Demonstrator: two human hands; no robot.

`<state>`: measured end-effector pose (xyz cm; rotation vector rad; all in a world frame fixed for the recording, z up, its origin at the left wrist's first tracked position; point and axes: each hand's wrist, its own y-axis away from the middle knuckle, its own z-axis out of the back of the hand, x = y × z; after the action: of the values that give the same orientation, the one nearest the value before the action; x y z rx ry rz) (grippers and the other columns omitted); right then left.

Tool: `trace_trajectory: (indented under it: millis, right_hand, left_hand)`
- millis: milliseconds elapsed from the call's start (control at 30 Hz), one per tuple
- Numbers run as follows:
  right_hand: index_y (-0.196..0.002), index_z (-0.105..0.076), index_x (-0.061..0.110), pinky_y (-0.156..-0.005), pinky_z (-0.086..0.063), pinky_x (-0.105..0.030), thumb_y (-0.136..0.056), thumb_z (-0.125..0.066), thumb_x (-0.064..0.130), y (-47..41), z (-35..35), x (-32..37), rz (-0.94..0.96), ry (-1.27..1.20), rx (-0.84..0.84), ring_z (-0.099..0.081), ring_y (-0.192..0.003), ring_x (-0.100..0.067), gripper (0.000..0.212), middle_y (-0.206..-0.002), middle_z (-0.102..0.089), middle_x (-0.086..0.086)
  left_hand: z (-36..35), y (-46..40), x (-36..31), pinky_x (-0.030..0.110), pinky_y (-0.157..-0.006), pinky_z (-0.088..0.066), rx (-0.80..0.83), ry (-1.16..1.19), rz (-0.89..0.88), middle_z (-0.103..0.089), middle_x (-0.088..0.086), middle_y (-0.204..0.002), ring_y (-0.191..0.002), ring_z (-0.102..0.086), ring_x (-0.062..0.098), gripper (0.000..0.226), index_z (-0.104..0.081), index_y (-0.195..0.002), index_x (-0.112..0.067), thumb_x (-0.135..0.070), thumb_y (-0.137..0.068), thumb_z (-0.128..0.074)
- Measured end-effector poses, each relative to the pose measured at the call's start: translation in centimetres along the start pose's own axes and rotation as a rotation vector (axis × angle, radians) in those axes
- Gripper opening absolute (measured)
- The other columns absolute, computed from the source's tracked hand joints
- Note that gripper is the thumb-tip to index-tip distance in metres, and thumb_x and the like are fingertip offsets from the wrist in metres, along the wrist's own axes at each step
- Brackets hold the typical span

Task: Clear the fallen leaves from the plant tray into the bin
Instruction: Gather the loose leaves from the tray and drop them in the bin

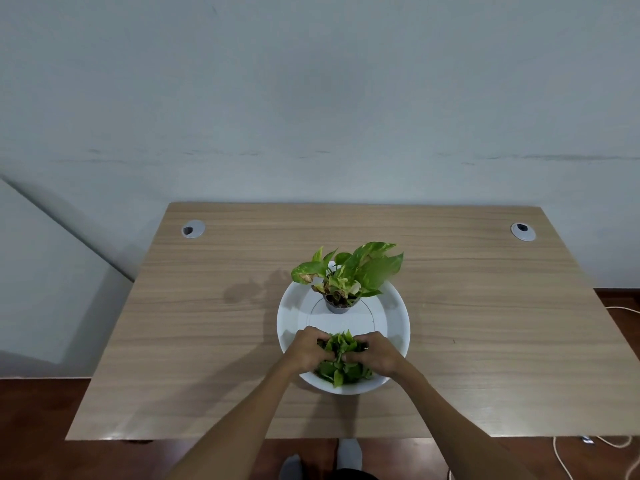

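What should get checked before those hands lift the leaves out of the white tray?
1. Both hands around the pile: ok. The left hand and right hand cup the loose leaves.
2. Every leaf gathered: not ok, some lie below the hands near the tray rim.
3. Plant pot upright and apart from the hands: ok.
4. Bin in reach: cannot tell, none in view.
5. Grip firm enough to lift: cannot tell.
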<state>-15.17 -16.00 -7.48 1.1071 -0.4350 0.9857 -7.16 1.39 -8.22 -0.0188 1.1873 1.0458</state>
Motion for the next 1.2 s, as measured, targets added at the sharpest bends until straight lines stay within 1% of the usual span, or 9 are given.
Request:
trace_trajectory:
  millis: [67,167,233,367,467,633,833,967,1200]
  right_hand:
    - [-0.081,-0.077,0.008,-0.072,-0.054,-0.030,-0.078,-0.081,0.019,0.1,0.6,0.5,-0.003,-0.017,-0.015,-0.064,-0.071,-0.014,0.012,-0.083,-0.075,-0.013]
    - [-0.087,-0.077,0.003,-0.073,-0.056,-0.032,-0.077,-0.081,0.018,0.1,1.6,1.4,0.006,-0.031,-0.032,-0.066,-0.073,-0.016,0.018,-0.086,-0.076,-0.017]
    - [-0.089,-0.077,0.002,-0.076,-0.057,-0.035,-0.078,-0.081,0.016,0.1,2.2,2.1,0.008,-0.031,-0.036,-0.067,-0.074,-0.018,0.019,-0.089,-0.076,-0.020]
    - [-0.093,-0.077,0.001,-0.081,-0.059,-0.040,-0.079,-0.080,0.015,0.4,3.1,3.5,0.012,-0.053,-0.043,-0.069,-0.078,-0.023,0.020,-0.093,-0.075,-0.022]
    - [-0.095,-0.078,0.003,-0.084,-0.060,-0.043,-0.080,-0.080,0.015,0.7,3.5,4.3,0.010,-0.073,-0.043,-0.072,-0.083,-0.029,0.020,-0.094,-0.076,-0.020]
    - [-0.093,-0.080,0.009,-0.086,-0.060,-0.044,-0.077,-0.082,0.015,1.3,2.8,4.9,-0.025,-0.124,-0.049,-0.073,-0.092,-0.035,0.017,-0.093,-0.077,-0.017]
    - [-0.087,-0.080,0.009,-0.084,-0.061,-0.041,-0.076,-0.083,0.015,1.6,2.4,4.9,-0.028,-0.217,-0.066,-0.074,-0.079,-0.025,0.013,-0.088,-0.078,-0.014]
    - [-0.090,-0.079,0.004,-0.082,-0.060,-0.038,-0.077,-0.082,0.014,2.0,1.8,4.6,-0.023,-0.233,-0.083,-0.071,-0.077,-0.023,0.016,-0.092,-0.077,-0.019]
    - [-0.092,-0.078,0.000,-0.087,-0.060,-0.043,-0.078,-0.080,0.008,2.5,0.9,4.2,-0.036,-0.271,-0.115,-0.071,-0.083,-0.029,0.016,-0.094,-0.076,-0.021]
  left_hand:
    - [0.4,0.0,-0.5,0.007,-0.047,-0.035,-0.015,0.013,-0.001,-0.056,-0.018,-0.044,-0.047,-0.052,-0.005,0.024,-0.063,-0.055,-0.013,-0.006,-0.073,-0.077]
    - [1.2,-0.1,-1.6,0.006,-0.045,-0.034,-0.039,0.009,-0.019,-0.054,-0.022,-0.040,-0.044,-0.051,-0.009,0.038,-0.059,-0.045,-0.025,-0.006,-0.072,-0.078]
    - [1.7,-0.1,-2.2,0.005,-0.046,-0.036,-0.054,0.001,-0.032,-0.056,-0.020,-0.042,-0.045,-0.053,-0.010,0.037,-0.062,-0.046,-0.030,-0.009,-0.072,-0.079]
    - [2.9,0.4,-3.6,0.005,-0.050,-0.041,-0.051,0.000,-0.058,-0.064,-0.014,-0.058,-0.051,-0.057,-0.008,0.006,-0.077,-0.074,-0.017,-0.011,-0.072,-0.080]
    - [3.6,0.6,-4.3,0.006,-0.051,-0.042,-0.059,0.000,-0.072,-0.065,-0.011,-0.062,-0.055,-0.058,-0.005,0.008,-0.078,-0.081,-0.013,-0.013,-0.074,-0.080]
    - [4.0,1.1,-4.3,0.031,-0.068,-0.054,-0.087,-0.005,-0.054,-0.066,0.003,-0.066,-0.069,-0.063,0.016,0.011,-0.078,-0.083,-0.004,-0.009,-0.073,-0.080]
    - [4.1,1.5,-4.2,0.040,-0.078,-0.059,-0.117,0.072,-0.033,-0.071,0.014,-0.077,-0.074,-0.066,0.022,0.015,-0.077,-0.088,0.000,-0.004,-0.074,-0.078]
    - [3.7,1.7,-3.5,0.039,-0.080,-0.061,-0.111,0.114,-0.040,-0.075,0.017,-0.084,-0.078,-0.070,0.023,0.018,-0.078,-0.090,-0.005,-0.002,-0.073,-0.078]
    - [3.1,2.0,-2.8,0.035,-0.075,-0.062,-0.116,0.130,-0.051,-0.077,0.016,-0.083,-0.073,-0.071,0.020,0.019,-0.079,-0.089,-0.009,-0.004,-0.070,-0.079]
